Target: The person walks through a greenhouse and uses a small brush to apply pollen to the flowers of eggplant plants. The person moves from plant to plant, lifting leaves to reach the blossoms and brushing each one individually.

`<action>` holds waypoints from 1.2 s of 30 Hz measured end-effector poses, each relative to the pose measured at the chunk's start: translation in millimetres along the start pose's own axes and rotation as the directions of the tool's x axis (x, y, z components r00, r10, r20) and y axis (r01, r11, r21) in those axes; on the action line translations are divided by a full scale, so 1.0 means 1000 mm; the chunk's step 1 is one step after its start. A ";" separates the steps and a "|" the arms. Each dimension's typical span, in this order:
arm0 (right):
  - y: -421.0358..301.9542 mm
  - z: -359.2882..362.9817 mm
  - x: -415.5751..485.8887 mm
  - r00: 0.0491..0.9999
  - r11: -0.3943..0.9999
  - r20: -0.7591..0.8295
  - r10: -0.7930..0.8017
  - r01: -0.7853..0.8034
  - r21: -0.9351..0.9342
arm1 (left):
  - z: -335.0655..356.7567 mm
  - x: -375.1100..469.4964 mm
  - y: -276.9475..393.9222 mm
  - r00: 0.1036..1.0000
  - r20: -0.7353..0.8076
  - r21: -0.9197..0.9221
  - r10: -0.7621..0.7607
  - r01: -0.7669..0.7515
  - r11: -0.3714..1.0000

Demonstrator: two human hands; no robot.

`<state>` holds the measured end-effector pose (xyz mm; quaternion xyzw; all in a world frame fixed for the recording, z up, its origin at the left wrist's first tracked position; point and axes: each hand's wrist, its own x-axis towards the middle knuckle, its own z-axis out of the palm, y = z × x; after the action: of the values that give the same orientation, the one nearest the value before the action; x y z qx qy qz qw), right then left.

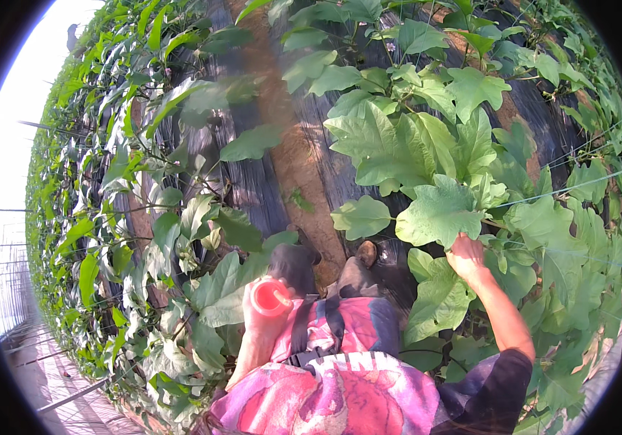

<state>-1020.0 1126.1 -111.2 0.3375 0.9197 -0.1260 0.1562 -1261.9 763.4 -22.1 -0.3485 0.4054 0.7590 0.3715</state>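
My left hand [265, 318] is wrapped around a small pinkish-red plastic cup [269, 296] with a thin stick-like thing standing in it, low in front of my body. To the right, my right hand [465, 255] reaches into a leafy plant, likely eggplant, at the lower edge of a broad lobed leaf [441, 211]. Its fingertips are partly under that leaf, so whether they pinch a stem or anything else is hidden. A teal support string [566, 189] runs through the foliage just above and right of this hand.
Dense plant rows stand on both sides, with black plastic mulch [254, 185] beneath them. A bare soil path [302, 163] runs between the rows to my shoes [367, 253]. Small pale purple flowers [390, 47] show farther up. More support strings cross the right row.
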 end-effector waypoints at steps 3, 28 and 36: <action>-0.040 -0.002 -0.006 0.995 0.986 0.053 -0.085 0.076 0.147 | 0.001 0.022 0.011 0.998 0.044 0.002 -0.036 0.036 0.999; -0.282 -0.048 0.108 0.935 0.740 0.066 0.349 -0.318 0.592 | 0.098 0.202 0.274 0.959 0.222 0.197 -0.176 0.132 0.971; -0.303 -0.072 0.155 0.919 0.589 0.048 0.390 -0.289 0.755 | 0.123 0.227 0.298 0.911 0.315 0.100 -0.266 0.246 0.964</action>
<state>-1346.9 1016.2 -64.9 0.5477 0.7111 -0.4397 -0.0323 -1651.0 817.4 -51.6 -0.2575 0.3113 0.7387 0.5395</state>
